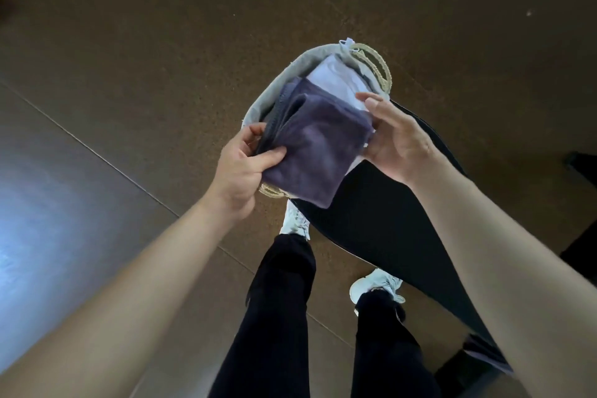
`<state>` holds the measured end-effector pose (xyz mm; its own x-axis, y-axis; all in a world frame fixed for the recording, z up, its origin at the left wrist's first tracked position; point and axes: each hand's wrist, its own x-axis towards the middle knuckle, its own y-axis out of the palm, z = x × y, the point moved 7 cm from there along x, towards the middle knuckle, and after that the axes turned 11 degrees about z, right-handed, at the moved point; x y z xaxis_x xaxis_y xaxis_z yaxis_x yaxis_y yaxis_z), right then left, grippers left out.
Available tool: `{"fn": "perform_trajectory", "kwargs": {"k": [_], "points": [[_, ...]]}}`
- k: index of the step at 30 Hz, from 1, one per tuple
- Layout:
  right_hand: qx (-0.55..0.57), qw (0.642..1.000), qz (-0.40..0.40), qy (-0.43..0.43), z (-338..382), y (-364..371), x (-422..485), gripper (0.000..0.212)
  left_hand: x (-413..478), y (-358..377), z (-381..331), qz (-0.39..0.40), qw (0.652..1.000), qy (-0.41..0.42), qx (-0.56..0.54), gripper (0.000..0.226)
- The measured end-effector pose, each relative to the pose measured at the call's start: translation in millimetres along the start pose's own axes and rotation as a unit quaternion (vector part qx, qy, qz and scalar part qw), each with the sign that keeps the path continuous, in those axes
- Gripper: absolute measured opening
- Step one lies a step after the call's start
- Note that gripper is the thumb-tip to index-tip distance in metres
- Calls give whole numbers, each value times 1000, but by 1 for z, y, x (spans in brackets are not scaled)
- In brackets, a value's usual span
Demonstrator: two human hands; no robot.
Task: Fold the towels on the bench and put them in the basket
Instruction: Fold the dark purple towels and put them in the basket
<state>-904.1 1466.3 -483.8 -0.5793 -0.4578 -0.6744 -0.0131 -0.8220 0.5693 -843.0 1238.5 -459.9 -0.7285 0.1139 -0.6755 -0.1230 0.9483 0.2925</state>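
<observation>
Brown floor [161, 42] lies under the basket [258, 107]. My left grip [240, 168] pinches the folded purple towel [316, 152] just above it; my right grip [397, 139] is spread, touching the other edge. Next, I think: lower it onto the white towel [336, 74].

dim room, bluish glare on floor [29, 220] at left, wide-angle edge distortion

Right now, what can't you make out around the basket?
Head view only.
Basket interior: covered by the dark towel and white towel.
Right hand: fingertips behind the dark towel; grip unclear.
Bench: near end behind the right forearm; towels left there unclear.
</observation>
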Motion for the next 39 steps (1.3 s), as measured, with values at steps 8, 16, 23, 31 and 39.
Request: {"fn": "perform_trajectory", "kwargs": {"k": [8,16,23,31,39], "points": [[-215,973,23,74,-18,28,38,71,-5,-5,30,-134,985,-35,-108,27],[-580,813,-10,-49,-9,45,68,68,-11,-29,39,-149,960,-184,146,29],[-751,656,20,-66,-45,49,71,82,-12,-17,-18,-115,840,-20,530,22],[-892,444,-20,-86,-62,33,57,80,43,25,23,42,669,-88,736,106],[-905,424,-16,3,-44,-4,94,106,79,13,59,49,659,-177,730,134]]}}
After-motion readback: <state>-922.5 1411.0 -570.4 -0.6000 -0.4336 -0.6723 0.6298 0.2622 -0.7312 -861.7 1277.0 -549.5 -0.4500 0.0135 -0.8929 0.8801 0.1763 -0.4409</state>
